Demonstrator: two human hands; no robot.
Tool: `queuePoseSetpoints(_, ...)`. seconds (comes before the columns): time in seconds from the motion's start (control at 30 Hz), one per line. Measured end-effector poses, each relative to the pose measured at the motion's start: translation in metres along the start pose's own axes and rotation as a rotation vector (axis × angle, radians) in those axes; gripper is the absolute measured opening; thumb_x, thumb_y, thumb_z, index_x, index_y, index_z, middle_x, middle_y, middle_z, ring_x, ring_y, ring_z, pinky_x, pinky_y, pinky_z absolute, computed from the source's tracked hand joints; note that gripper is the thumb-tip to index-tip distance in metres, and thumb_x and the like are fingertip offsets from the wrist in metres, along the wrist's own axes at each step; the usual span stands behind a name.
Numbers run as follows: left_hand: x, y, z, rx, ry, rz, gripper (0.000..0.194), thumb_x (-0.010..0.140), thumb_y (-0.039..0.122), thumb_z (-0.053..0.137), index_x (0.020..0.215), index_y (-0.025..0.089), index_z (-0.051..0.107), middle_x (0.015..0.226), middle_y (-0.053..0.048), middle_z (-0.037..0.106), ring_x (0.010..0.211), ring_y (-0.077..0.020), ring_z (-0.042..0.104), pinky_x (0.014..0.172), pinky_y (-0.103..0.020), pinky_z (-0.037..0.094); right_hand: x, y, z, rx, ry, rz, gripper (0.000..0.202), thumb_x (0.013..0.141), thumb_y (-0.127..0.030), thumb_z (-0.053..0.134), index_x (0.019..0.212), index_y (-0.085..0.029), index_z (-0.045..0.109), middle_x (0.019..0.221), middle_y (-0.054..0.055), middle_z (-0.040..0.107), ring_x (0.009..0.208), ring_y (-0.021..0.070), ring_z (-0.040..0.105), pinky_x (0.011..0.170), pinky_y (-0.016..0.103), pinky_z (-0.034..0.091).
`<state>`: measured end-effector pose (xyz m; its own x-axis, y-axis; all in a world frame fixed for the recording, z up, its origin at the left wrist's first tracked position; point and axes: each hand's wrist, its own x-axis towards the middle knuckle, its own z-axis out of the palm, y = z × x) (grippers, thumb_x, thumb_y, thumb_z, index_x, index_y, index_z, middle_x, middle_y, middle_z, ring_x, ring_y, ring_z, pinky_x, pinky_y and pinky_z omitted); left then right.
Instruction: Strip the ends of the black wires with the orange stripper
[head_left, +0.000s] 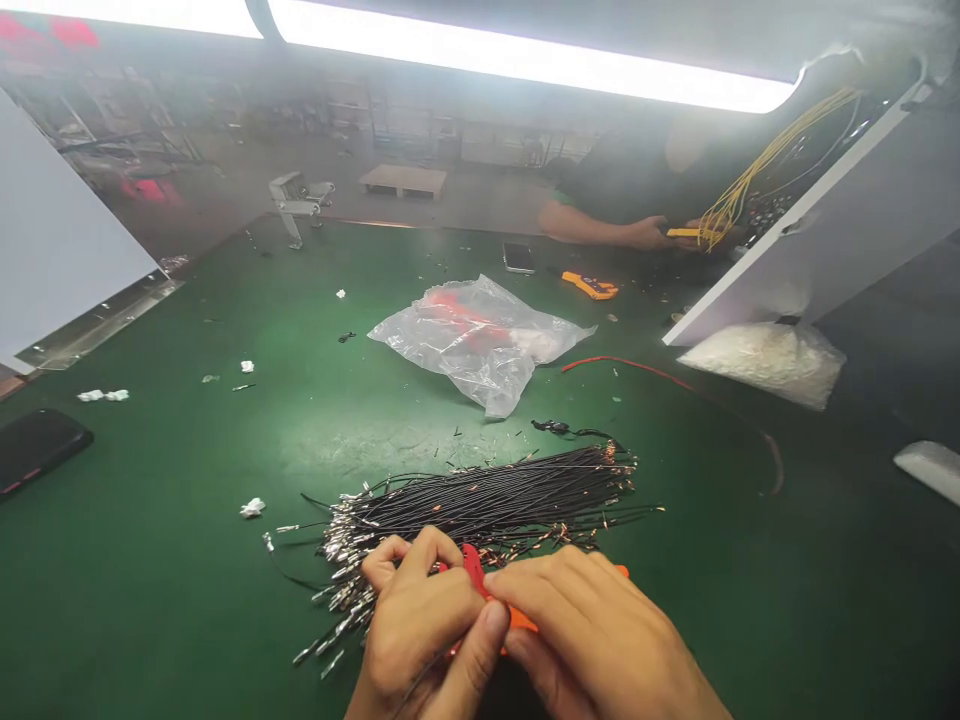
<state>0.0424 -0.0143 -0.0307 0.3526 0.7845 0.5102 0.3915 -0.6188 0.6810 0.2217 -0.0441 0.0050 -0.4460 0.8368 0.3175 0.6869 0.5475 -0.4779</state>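
My left hand (427, 620) is closed at the bottom centre, with a thin black wire running under its fingers. Beside it, my right hand (592, 630) is wrapped round a red and orange tool (519, 618), whose red part shows between the two hands. My left fingertips and thumb are close against the tool. Just beyond both hands lies a bundle of black wires (495, 495), with silvery terminals at the left ends and bare copper at many right ends.
A clear plastic bag (487, 375) with red items lies mid-table. Behind are a phone (518, 257) and an orange tool (590, 286). A red wire (637, 363) curves right, near a white-filled bag (765, 362). Across the table, a person's hands (651, 233) hold something yellow.
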Motion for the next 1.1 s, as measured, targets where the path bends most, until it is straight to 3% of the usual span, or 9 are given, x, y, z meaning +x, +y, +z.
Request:
queuePoseSetpoints(0.2,0.002,-0.008,-0.009,-0.046,-0.115,-0.014,0.021,0.095,0.011,0.048,0.080,0.024,0.056,0.066,0.004,0.058,0.071,-0.0162,0.054,0.071,-0.040,0.031,0.010,0.010,0.004,0.204,-0.066,0.153,0.024,0.094,-0.005,0.048,0.095,-0.024,0.062,0.079,-0.006,0.073,0.063,0.0124,0.062,0.063,0.029,0.044)
queuePoseSetpoints(0.37,0.004,-0.015,-0.013,-0.075,0.015,-0.097,0.011,0.096,0.016,0.056,0.094,0.026,0.060,0.073,0.007,0.061,0.068,-0.0128,0.057,0.072,-0.037,0.034,0.022,0.009,-0.003,0.330,-0.055,0.355,0.022,0.090,-0.012,0.053,0.083,-0.025,0.070,0.069,-0.005,0.072,0.060,0.0146,0.062,0.058,0.028,0.045)
queuePoseSetpoints(0.5,0.006,-0.016,-0.016,-0.055,0.043,-0.031,0.010,0.094,0.016,0.060,0.096,0.026,0.062,0.075,0.007,0.063,0.072,-0.0131,0.058,0.075,-0.037,0.033,0.024,0.012,-0.001,0.408,-0.064,0.421,0.023,0.091,-0.016,0.051,0.085,-0.024,0.071,0.074,-0.002,0.074,0.064,0.0153,0.066,0.057,0.026,0.050)
queuePoseSetpoints(0.63,0.009,-0.019,-0.023,0.053,0.161,-0.020,0.015,0.092,0.009,0.058,0.092,0.024,0.062,0.072,0.006,0.063,0.072,-0.0150,0.057,0.077,-0.039,0.029,0.017,0.016,-0.008,0.210,0.003,0.327,0.022,0.091,-0.015,0.055,0.108,-0.019,0.067,0.093,0.006,0.073,0.082,0.0209,0.070,0.066,0.032,0.062)
queuePoseSetpoints(0.7,0.012,-0.021,-0.027,0.071,0.216,-0.064,0.016,0.093,0.009,0.058,0.091,0.024,0.061,0.069,0.007,0.062,0.068,-0.0145,0.057,0.077,-0.039,0.030,0.008,0.019,-0.012,0.054,-0.052,0.237,0.033,0.084,-0.015,0.069,0.116,-0.019,0.063,0.103,0.009,0.071,0.090,0.0245,0.070,0.071,0.039,0.065)
queuePoseSetpoints(0.87,0.018,-0.022,-0.031,0.116,0.257,-0.116,0.015,0.095,0.014,0.057,0.085,0.025,0.060,0.066,0.009,0.061,0.064,-0.0132,0.058,0.079,-0.039,0.029,-0.027,0.031,-0.003,-0.309,-0.193,0.050,0.092,0.043,-0.043,0.100,0.123,-0.015,0.062,0.113,0.019,0.073,0.096,0.0372,0.073,0.073,0.048,0.067)
queuePoseSetpoints(0.9,0.018,-0.022,-0.031,0.121,0.258,-0.115,0.015,0.096,0.015,0.057,0.084,0.025,0.060,0.065,0.009,0.061,0.063,-0.0130,0.058,0.079,-0.039,0.028,-0.032,0.033,0.001,-0.359,-0.133,0.001,0.102,0.032,-0.047,0.101,0.120,-0.013,0.064,0.107,0.021,0.075,0.089,0.0390,0.074,0.068,0.050,0.067)
queuePoseSetpoints(1.0,0.020,-0.021,-0.030,0.115,0.283,-0.150,0.016,0.096,0.019,0.056,0.082,0.025,0.060,0.065,0.010,0.061,0.061,-0.0118,0.057,0.078,-0.038,0.028,-0.039,0.034,0.008,-0.410,-0.172,0.030,0.098,0.037,-0.041,0.100,0.124,-0.012,0.064,0.115,0.024,0.074,0.096,0.0396,0.074,0.074,0.049,0.067)
queuePoseSetpoints(1.1,0.022,-0.020,-0.028,0.121,0.324,-0.249,0.019,0.096,0.025,0.058,0.077,0.025,0.063,0.064,0.009,0.062,0.061,-0.0124,0.058,0.079,-0.038,0.032,-0.034,0.029,0.005,-0.384,-0.212,0.087,0.074,0.051,-0.029,0.093,0.117,-0.009,0.068,0.110,0.022,0.075,0.092,0.0388,0.073,0.074,0.051,0.066)
